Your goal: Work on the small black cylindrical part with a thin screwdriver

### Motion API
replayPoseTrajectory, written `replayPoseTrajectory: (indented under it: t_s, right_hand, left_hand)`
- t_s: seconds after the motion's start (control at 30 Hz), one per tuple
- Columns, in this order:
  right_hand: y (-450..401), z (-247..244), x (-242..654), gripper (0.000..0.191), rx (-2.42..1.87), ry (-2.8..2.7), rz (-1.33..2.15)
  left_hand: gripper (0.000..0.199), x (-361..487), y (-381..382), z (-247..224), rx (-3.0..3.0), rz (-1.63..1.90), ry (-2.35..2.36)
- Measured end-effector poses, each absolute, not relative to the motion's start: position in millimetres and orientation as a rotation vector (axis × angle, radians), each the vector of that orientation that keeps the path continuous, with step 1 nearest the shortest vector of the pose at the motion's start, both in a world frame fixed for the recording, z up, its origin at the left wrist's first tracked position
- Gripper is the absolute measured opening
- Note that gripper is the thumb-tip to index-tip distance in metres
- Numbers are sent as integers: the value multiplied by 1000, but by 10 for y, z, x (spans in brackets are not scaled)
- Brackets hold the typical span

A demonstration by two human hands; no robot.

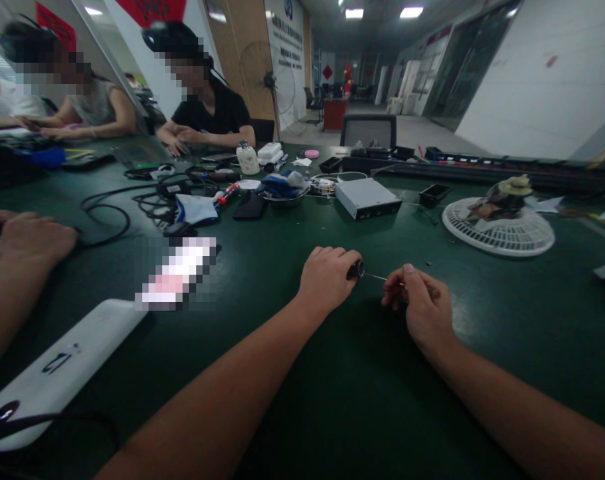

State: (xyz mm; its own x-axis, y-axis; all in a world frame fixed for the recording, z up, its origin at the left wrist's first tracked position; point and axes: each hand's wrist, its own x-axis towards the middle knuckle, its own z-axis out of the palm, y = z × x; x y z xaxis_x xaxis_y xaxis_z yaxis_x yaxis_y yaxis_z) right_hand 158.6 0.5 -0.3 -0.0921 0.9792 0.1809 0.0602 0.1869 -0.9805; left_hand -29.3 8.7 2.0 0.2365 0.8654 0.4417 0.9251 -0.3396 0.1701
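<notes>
My left hand [329,277] is closed around a small black cylindrical part [359,269], whose round, ringed end faces right. Most of that part is hidden by the fingers, so its kind does not show. In my right hand [425,300] is a screwdriver with a thin metal shaft [376,276]. Its tip points left and meets or nearly meets the ringed end; contact cannot be made out. A brownish bit of the handle [434,293] shows between thumb and palm. Both hands are low over the dark green table [342,400].
A co-worker's hand [35,237] rests at the left, by a white power bank [77,363] and a lit phone [182,270]. Further back lie cables [107,207], a grey disc drive [367,198] and a white fan grille [497,237]. Other people sit across the table.
</notes>
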Motion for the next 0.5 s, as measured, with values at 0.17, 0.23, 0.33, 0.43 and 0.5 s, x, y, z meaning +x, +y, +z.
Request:
replayPoseTrajectory:
  t_s: [0.17,0.23,0.33,0.43,0.5]
  right_hand:
    - [15,-12,1584,40,-1041,-1413,1090]
    - [17,-14,1591,40,-1007,-1436,1106]
    - [15,-13,1603,41,-976,-1453,1130]
    - [9,-10,1607,45,-975,-1447,1145]
    - [6,-7,1601,46,-1011,-1433,1129]
  left_hand:
    - [15,-292,86,16,-2361,-711,-1726]
    - [14,-292,86,14,-2354,-717,-1727]
    - [14,-294,87,14,-2349,-721,-1730]
    - [15,-296,88,17,-2355,-706,-1736]
    - [15,-294,88,21,-2368,-696,-1733]
